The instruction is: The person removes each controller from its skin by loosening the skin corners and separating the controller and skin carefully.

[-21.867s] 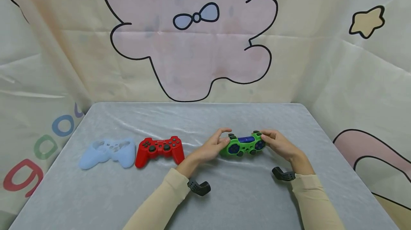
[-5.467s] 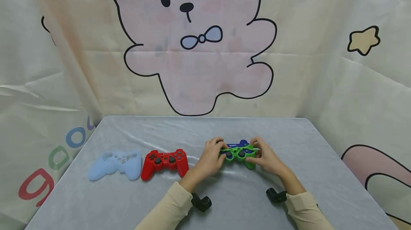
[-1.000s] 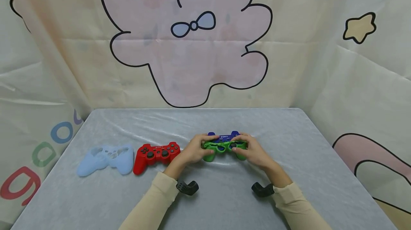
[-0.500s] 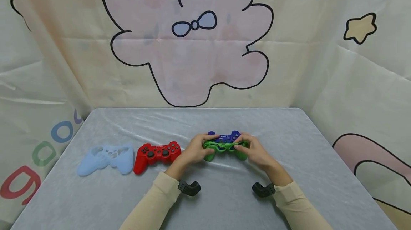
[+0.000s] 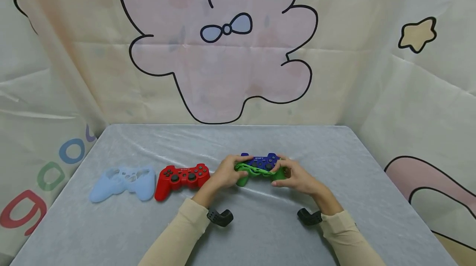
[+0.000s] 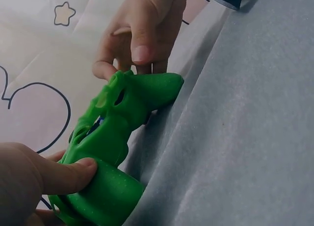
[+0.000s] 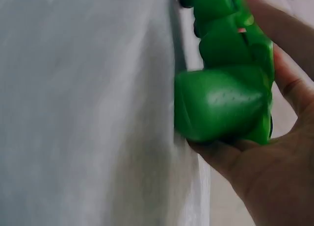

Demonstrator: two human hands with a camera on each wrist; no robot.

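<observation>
A blue game controller (image 5: 263, 161) sits between my hands, its upper face bare. A green silicone cover (image 5: 256, 171) is folded down along its lower front and still encloses both handles. My left hand (image 5: 226, 172) grips the left side, fingers over the top and thumb on the cover. At the right handle, my right hand (image 5: 297, 177) holds the cover between a bent index finger and the thumb. Close up in the left wrist view, the thumb presses the green cover (image 6: 110, 189). In the right wrist view, fingers and thumb surround the covered handle (image 7: 221, 103).
To the left on the grey cloth-covered table (image 5: 238, 233) lies a red game controller (image 5: 182, 178). Beside it, further left, is a light blue silicone cover (image 5: 124, 183). A printed curtain (image 5: 334, 84) hangs behind the table.
The green cover, earlier over the controller's face, is folded down, baring the blue buttons and sticks. In the last second my right hand shifted slightly right, its index finger bending; my left hand held still.
</observation>
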